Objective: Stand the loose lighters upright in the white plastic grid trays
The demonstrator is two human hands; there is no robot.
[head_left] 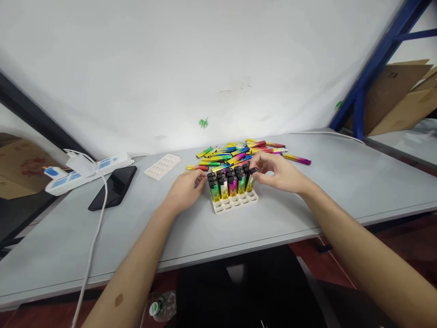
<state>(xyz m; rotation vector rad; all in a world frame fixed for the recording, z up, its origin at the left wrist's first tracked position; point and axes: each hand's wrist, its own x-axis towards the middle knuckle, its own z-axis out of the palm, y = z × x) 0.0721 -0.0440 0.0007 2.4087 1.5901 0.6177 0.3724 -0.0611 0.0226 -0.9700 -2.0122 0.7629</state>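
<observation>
Between the right fingers [264, 178], pinched, a yellow lighter [250, 183] leans; left fingers [200, 174], hold unclear

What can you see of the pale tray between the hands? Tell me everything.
The tray is off-white, rectangular and plastic-looking, with rows of small holes. It lies flat on the grey table. Shiny, coloured, black-topped lighters stand in its farther rows, leaving holes in view along the near side. The right hand pinches the top of the front row's rightmost lighter, which leans slightly. The left hand is at the tray's left; whether it touches is unclear.
</observation>
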